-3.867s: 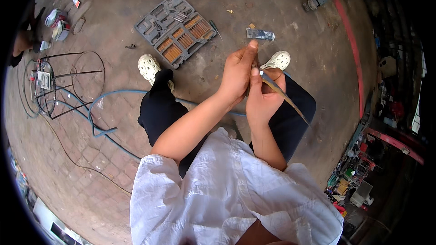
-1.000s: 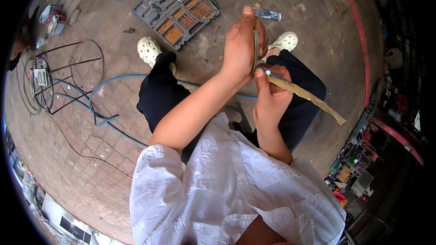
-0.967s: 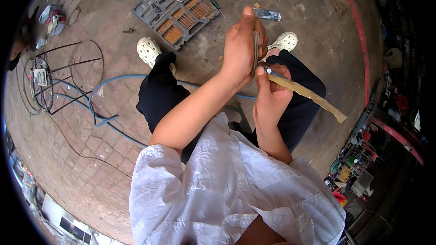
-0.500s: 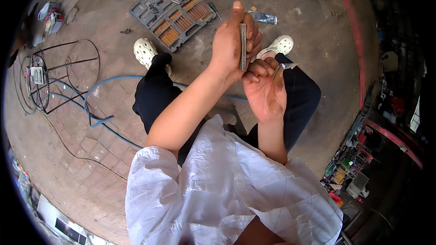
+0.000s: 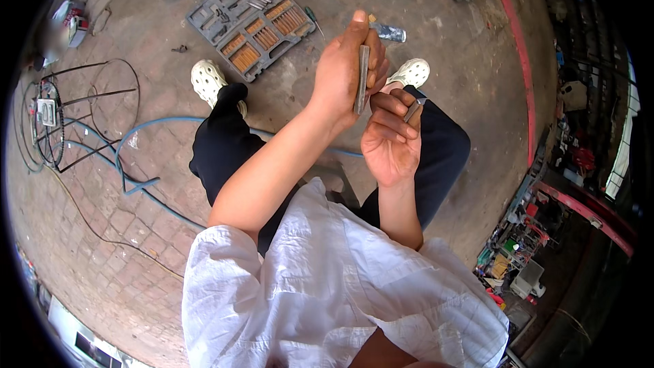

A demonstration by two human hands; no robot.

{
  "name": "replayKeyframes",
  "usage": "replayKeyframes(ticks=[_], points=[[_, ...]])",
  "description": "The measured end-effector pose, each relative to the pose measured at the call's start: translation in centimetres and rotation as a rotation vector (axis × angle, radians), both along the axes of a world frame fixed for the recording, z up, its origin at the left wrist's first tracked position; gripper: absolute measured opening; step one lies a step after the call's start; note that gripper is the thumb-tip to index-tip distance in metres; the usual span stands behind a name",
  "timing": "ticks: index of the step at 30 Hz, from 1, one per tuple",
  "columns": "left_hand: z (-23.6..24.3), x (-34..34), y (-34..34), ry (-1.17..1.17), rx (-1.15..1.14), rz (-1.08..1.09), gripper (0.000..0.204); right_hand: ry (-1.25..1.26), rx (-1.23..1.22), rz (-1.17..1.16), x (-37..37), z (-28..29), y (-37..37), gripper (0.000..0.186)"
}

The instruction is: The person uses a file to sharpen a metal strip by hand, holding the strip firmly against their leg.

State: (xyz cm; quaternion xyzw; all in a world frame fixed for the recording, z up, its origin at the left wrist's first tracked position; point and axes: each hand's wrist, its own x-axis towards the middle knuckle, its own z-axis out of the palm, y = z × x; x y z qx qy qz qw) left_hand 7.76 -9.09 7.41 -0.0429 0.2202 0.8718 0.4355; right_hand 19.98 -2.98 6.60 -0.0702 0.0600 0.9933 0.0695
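My left hand [image 5: 338,71] is closed round a flat, narrow grey metal bar [image 5: 362,80], with the thumb pointing up and away from me. The bar slants slightly, its lower end sticking out near the wrist. Just right of and below it, my right hand [image 5: 392,143] has its palm turned up and fingers curled. Between the thumb and fingers it pinches a small, short metal piece [image 5: 413,110] with a shiny end; its exact kind is too small to tell. The two hands are close together, above my knees.
An opened grey tool case [image 5: 255,24] with rows of orange-brown bits lies on the floor ahead. Beside it are a screwdriver [image 5: 314,19] and a blue-and-white tube [image 5: 390,33]. A blue hose [image 5: 153,126] and a black wire frame [image 5: 85,102] lie left. Cluttered parts [image 5: 521,259] line the right.
My right hand has drawn slightly down from the bar, and the small metal piece shows more plainly. The bar in my left hand leans a little more. The whole view has shifted slightly.
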Motion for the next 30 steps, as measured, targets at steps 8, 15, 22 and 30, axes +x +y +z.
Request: replayKeyframes(ticks=[8, 15, 22, 30], points=[[-0.9, -0.4, 0.1, 0.007, -0.071, 0.01, 0.055, -0.081, 0.226, -0.087, -0.1, 0.4, -0.7, 0.024], [-2.0, 0.0, -0.3, 0.022, -0.137, -0.004, 0.054, -0.38, 0.632, -0.088, 0.6, 0.8, -0.5, 0.017], [-2.9, 0.4, -0.6, 0.005, -0.074, -0.027, 0.054, -0.604, 0.842, -0.089, 1.4, -0.1, -0.8, 0.016], [-2.5, 0.4, 0.0, 0.028, -0.015, 0.029, 0.056, -0.659, 0.956, -0.138, 0.4, 0.3, -2.5, 0.011]])
